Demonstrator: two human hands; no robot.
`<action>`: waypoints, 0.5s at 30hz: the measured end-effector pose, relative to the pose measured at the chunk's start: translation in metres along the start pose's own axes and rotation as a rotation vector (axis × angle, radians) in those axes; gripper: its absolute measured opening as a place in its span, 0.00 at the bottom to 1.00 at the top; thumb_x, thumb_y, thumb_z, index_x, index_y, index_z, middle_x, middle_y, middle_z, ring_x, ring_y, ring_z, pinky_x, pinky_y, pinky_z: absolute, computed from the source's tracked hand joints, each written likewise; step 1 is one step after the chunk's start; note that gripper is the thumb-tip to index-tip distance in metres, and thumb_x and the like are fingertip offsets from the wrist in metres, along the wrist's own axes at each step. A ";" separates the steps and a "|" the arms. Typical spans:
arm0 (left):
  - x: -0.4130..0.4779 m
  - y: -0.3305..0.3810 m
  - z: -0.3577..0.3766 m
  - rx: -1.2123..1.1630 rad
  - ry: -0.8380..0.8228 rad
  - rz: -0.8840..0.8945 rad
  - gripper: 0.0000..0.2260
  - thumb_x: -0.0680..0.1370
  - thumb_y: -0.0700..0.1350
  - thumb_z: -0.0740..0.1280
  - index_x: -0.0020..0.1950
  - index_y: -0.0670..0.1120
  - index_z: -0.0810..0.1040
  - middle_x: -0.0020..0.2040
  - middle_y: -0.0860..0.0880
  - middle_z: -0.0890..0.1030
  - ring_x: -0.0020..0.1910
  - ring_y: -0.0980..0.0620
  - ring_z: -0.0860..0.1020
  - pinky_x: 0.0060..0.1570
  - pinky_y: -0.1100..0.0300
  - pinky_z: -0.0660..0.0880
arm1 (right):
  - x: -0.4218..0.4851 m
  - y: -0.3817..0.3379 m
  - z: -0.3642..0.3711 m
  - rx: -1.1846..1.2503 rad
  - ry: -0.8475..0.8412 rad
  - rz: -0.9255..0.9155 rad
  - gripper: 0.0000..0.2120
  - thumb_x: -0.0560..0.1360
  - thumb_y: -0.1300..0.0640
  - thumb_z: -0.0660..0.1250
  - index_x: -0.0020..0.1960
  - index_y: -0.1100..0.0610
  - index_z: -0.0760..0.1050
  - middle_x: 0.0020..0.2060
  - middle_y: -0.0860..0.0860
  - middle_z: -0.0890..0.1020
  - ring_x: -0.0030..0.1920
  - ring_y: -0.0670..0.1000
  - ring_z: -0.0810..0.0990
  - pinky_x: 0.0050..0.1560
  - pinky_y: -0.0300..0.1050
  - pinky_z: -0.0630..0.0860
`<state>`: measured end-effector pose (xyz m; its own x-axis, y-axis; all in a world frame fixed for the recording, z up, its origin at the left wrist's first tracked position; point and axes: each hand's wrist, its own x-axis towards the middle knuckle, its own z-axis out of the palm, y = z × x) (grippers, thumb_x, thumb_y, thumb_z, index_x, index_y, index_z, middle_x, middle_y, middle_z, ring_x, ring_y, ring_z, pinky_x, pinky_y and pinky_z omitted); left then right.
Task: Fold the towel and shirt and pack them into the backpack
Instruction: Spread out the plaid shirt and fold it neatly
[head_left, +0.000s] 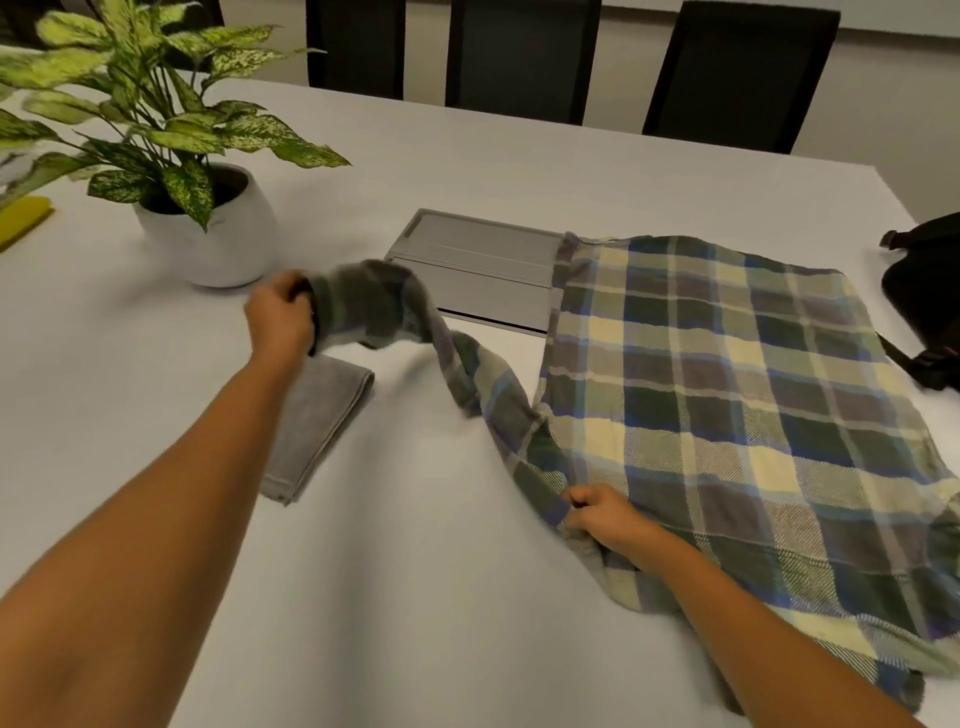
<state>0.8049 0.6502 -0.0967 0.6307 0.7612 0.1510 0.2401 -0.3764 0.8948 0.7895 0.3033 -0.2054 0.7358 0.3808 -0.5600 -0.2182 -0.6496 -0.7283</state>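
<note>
A plaid shirt (727, 395) in green, blue and cream lies spread on the white table (415, 571) at the right. My left hand (280, 317) grips the end of its sleeve, lifted and blurred above the table left of the shirt's body. My right hand (605, 514) pinches the shirt's near left edge where the sleeve joins. A folded grey towel (317, 421) lies flat under my left forearm. The black backpack (930, 306) sits at the table's right edge, mostly cut off by the frame.
A potted plant in a white pot (218, 228) stands at the back left. A grey flat panel (483, 270) lies behind the shirt. A yellow object (21, 218) sits at the far left edge. Three dark chairs (519, 52) line the far side.
</note>
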 end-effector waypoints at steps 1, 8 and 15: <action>0.010 0.000 -0.009 -0.055 0.044 -0.042 0.14 0.76 0.33 0.57 0.55 0.42 0.79 0.51 0.43 0.79 0.53 0.43 0.77 0.56 0.50 0.76 | -0.002 0.001 -0.003 -0.015 -0.042 -0.010 0.18 0.71 0.72 0.62 0.29 0.56 0.65 0.23 0.47 0.67 0.28 0.45 0.65 0.29 0.35 0.63; 0.013 -0.047 -0.040 -0.037 0.309 -0.293 0.15 0.76 0.32 0.55 0.57 0.45 0.75 0.66 0.42 0.70 0.63 0.45 0.71 0.57 0.63 0.69 | -0.010 -0.004 0.001 -0.379 -0.224 -0.154 0.07 0.73 0.63 0.67 0.40 0.52 0.74 0.35 0.48 0.74 0.36 0.45 0.72 0.39 0.34 0.69; -0.058 -0.082 0.016 0.004 0.053 -0.333 0.08 0.77 0.40 0.65 0.51 0.36 0.78 0.48 0.41 0.78 0.50 0.45 0.76 0.53 0.54 0.71 | -0.012 -0.012 0.004 -0.008 -0.096 -0.149 0.17 0.69 0.75 0.59 0.27 0.57 0.68 0.24 0.49 0.69 0.25 0.44 0.67 0.26 0.34 0.64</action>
<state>0.7603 0.6286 -0.1852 0.4782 0.8689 -0.1278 0.4296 -0.1046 0.8969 0.7807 0.3090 -0.1912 0.6950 0.5342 -0.4812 -0.1055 -0.5863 -0.8032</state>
